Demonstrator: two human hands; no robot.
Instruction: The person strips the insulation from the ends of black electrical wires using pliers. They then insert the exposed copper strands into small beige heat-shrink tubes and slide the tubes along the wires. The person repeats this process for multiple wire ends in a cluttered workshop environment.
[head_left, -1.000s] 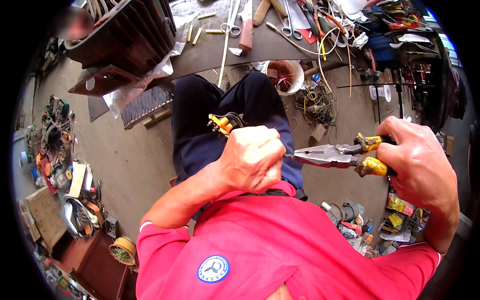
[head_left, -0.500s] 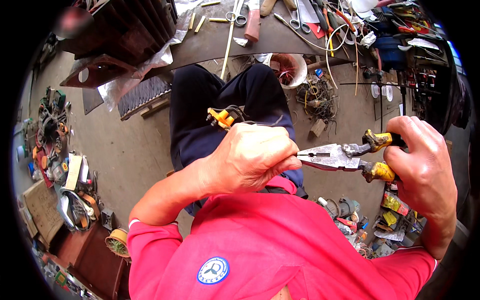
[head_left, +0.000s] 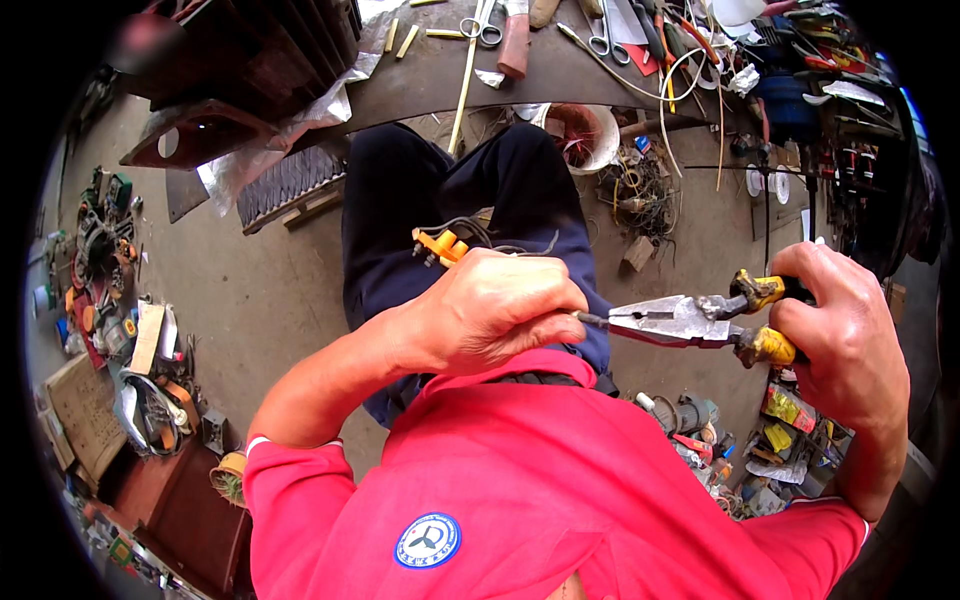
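My left hand (head_left: 500, 310) is closed on a thin dark cable (head_left: 593, 318), whose short end sticks out past my thumb to the tips of the combination pliers (head_left: 650, 322). My right hand (head_left: 830, 330) grips their yellow-and-black handles, and the jaws point left toward my left hand. An orange plastic part with small metal terminals (head_left: 440, 247) and dark wires rests in my lap, just beyond my left hand, on my dark trousers (head_left: 380, 200).
A cluttered bench (head_left: 410, 95) holds scissors (head_left: 482, 25), tools and short yellow strips, with a rusty finned housing (head_left: 240, 60) at left. Below are a white bucket (head_left: 605, 140), tangled wire (head_left: 640, 200) and piles of parts (head_left: 110, 250) on the concrete floor (head_left: 240, 310).
My left hand has shifted a little down and left. The pliers' tips have moved slightly right, and more of the dark cable shows between them and my thumb.
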